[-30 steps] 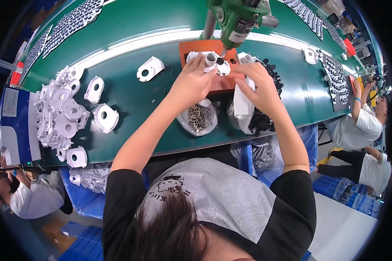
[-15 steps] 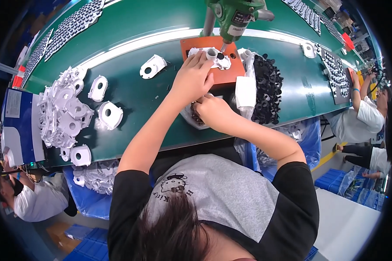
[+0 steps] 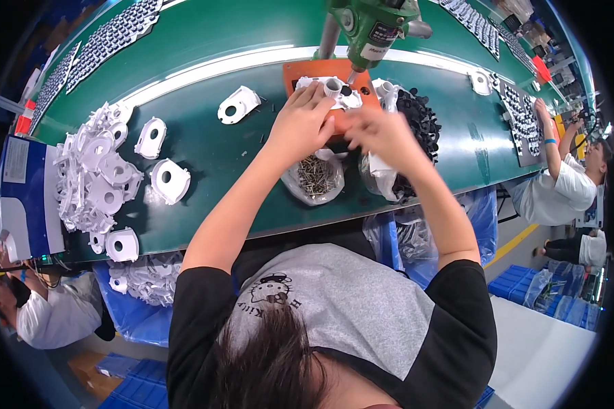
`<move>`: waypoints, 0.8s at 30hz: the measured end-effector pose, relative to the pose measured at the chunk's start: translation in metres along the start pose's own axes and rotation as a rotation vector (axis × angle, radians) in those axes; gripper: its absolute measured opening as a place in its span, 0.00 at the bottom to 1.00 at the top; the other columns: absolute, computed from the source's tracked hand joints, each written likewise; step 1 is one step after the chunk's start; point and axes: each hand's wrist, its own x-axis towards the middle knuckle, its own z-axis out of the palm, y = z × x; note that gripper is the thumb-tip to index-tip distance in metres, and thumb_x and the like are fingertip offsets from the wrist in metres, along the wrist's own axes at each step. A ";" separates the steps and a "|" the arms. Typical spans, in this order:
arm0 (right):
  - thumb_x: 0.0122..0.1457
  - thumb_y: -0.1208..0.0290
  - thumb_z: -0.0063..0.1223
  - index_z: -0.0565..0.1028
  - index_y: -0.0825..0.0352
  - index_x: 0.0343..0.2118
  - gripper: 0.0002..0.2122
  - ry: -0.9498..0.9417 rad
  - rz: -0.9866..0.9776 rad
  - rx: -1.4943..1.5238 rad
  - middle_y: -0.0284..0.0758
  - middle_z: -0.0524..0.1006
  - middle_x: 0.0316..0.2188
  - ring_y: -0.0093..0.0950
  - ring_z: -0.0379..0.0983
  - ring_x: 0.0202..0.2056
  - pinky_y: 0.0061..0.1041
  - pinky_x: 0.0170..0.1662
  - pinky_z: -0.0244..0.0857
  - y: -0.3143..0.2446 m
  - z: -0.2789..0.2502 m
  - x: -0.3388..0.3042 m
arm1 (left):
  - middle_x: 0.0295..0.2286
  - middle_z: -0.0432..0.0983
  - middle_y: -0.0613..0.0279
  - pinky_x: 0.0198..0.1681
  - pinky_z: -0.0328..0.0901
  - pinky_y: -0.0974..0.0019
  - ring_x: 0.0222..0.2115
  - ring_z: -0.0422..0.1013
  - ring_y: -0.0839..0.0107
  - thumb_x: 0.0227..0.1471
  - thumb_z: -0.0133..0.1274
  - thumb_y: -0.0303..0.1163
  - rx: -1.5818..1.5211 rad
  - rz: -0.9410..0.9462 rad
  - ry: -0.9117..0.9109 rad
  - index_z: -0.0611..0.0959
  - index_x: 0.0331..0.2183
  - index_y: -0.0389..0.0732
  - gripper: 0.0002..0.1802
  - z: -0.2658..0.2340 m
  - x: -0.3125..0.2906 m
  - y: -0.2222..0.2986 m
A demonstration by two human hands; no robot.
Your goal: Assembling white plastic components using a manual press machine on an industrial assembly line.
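A white plastic housing [image 3: 351, 99] with a raised round tube lies on an orange fixture block [image 3: 297, 69]; a small black piece [image 3: 346, 90] sits on it. My left hand [image 3: 299, 121] holds the housing down, fingers over its left side and thumb pointing right. Blurred by motion, my right hand [image 3: 389, 140] hovers at the block's front right edge; whether its fingers pinch anything is unclear. A clear bag of screws [image 3: 315, 178] lies open in front of the block. Above the block stands a green driver machine [image 3: 372, 34], its tip over the housing's right side.
On the left, white housings [image 3: 102, 167] are heaped, with several single ones [image 3: 170, 180] beside them. Black plastic parts [image 3: 423, 116] are piled right of the block. Blue-lined bins [image 3: 140, 310] stand below the table edge. A co-worker [image 3: 569, 177] works at the far right.
My right hand has left the bag of screws and moved up and right to the block, uncovering the screws. My left hand stays on the housing.
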 end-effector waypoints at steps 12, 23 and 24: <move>0.47 0.69 0.59 0.76 0.71 0.32 0.12 0.307 -0.161 -0.186 0.38 0.77 0.28 0.28 0.72 0.26 0.25 0.33 0.66 0.050 -0.017 0.072 | 0.43 0.70 0.40 0.54 0.56 0.53 0.48 0.65 0.49 0.44 0.51 0.31 0.019 0.046 0.066 0.75 0.35 0.36 0.13 0.003 0.002 0.002; 0.47 0.73 0.57 0.76 0.68 0.28 0.06 0.389 -0.666 -0.717 0.36 0.73 0.27 0.35 0.71 0.31 0.31 0.35 0.66 0.044 -0.009 0.054 | 0.43 0.70 0.40 0.54 0.56 0.53 0.48 0.65 0.49 0.44 0.51 0.31 0.017 0.050 0.069 0.75 0.34 0.36 0.13 0.005 0.002 0.002; 0.47 0.73 0.57 0.76 0.67 0.29 0.06 0.397 -0.682 -0.648 0.37 0.72 0.26 0.35 0.70 0.32 0.32 0.34 0.66 0.044 -0.006 0.055 | 0.43 0.70 0.40 0.54 0.56 0.53 0.48 0.65 0.49 0.44 0.51 0.30 0.019 0.042 0.073 0.75 0.34 0.36 0.13 0.005 0.001 0.001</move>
